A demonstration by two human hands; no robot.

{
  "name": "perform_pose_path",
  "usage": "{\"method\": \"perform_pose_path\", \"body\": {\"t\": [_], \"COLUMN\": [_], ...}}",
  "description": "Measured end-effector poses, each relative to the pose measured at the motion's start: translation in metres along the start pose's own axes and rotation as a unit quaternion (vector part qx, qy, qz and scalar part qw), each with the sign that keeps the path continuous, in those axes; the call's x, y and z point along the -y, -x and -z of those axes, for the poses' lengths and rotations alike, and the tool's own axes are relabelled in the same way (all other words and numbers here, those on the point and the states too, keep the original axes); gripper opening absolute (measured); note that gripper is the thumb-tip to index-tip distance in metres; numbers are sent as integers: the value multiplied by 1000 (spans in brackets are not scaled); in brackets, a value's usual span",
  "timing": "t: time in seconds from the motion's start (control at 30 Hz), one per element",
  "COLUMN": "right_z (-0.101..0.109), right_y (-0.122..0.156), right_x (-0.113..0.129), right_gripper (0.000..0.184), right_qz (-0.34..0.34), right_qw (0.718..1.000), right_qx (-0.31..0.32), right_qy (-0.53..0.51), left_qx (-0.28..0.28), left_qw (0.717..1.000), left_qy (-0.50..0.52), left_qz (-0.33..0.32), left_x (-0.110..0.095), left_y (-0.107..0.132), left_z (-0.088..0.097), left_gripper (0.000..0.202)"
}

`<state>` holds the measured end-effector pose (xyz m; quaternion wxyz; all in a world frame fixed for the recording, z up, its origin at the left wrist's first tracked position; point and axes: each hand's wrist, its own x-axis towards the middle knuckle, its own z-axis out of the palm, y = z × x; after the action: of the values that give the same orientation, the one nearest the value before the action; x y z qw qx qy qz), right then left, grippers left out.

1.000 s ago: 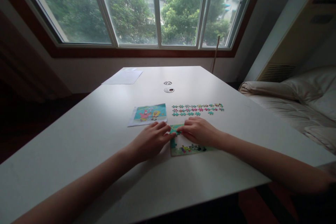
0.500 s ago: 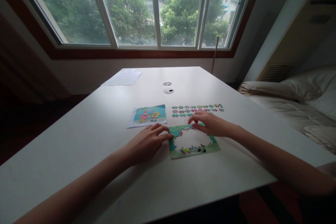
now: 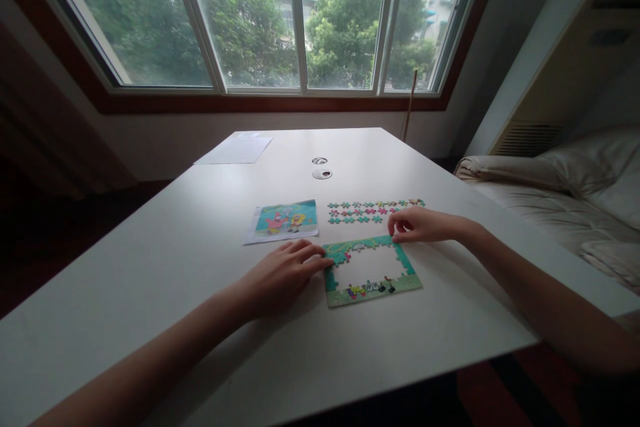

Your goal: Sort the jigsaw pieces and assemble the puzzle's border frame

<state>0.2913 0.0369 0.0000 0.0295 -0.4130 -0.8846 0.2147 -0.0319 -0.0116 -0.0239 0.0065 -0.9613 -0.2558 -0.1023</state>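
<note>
A partly filled jigsaw puzzle (image 3: 373, 287) lies flat on the white table, its border joined and its middle showing bare white. My left hand (image 3: 287, 273) rests at the puzzle's left edge, fingers stretched forward with the tips touching it. At the far right corner of the puzzle, my right hand (image 3: 423, 225) has its thumb and curled fingers closed at the corner. Loose jigsaw pieces (image 3: 355, 212) lie in three rows beyond the puzzle; the right hand covers some of them. A picture sheet (image 3: 285, 220) with cartoon figures lies behind my left hand.
The white table (image 3: 165, 247) stretches toward a wide window (image 3: 300, 90). White paper (image 3: 235, 150) lies at its far left, and a round cable hole with its cover (image 3: 322, 174) is set near the middle. To the right is a padded sofa (image 3: 545, 200).
My right hand has moved right, from above the puzzle's far edge to its far right corner. The puzzle has shifted slightly toward me and right. My left hand stays at its left edge.
</note>
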Motion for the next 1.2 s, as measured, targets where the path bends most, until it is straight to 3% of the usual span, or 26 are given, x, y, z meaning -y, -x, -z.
{"method": "perform_pose_path", "body": {"t": [0.1, 0.2, 0.33, 0.43, 0.67, 0.83, 1.0, 1.2], "right_z": [0, 1, 1, 0, 0, 0, 0, 0], "right_y": [0, 0, -1, -1, -2, -3, -1, 0], "right_x": [0, 0, 2, 3, -1, 1, 2, 0], "right_gripper": [20, 19, 19, 20, 28, 30, 29, 27], "right_qz": [-5, -10, -28, -28, -35, -39, -44, -40], "right_qw": [1000, 1000, 999, 999, 997, 997, 997, 997], "right_qx": [9, 15, 24, 26, 43, 50, 52, 50], "right_qy": [-7, -9, -21, -30, -45, -43, -40, -38], "left_qx": [-13, -26, 21, 52, 61, 15, -17, -18], "left_qw": [999, 989, 975, 970, 972, 963, 973, 977], "left_qy": [-45, -118, -161, -165, -142, -141, -69, 4], "left_qz": [18, 81, 153, 168, 175, 231, 218, 211], "left_x": [13, 32, 49, 47, 41, 77, 119, 132], "left_y": [4, 13, 25, 27, 23, 34, 55, 61], "left_z": [3, 6, 5, 2, 8, 15, 11, 3], "left_gripper": [35, 33, 31, 31, 31, 34, 36, 38]}}
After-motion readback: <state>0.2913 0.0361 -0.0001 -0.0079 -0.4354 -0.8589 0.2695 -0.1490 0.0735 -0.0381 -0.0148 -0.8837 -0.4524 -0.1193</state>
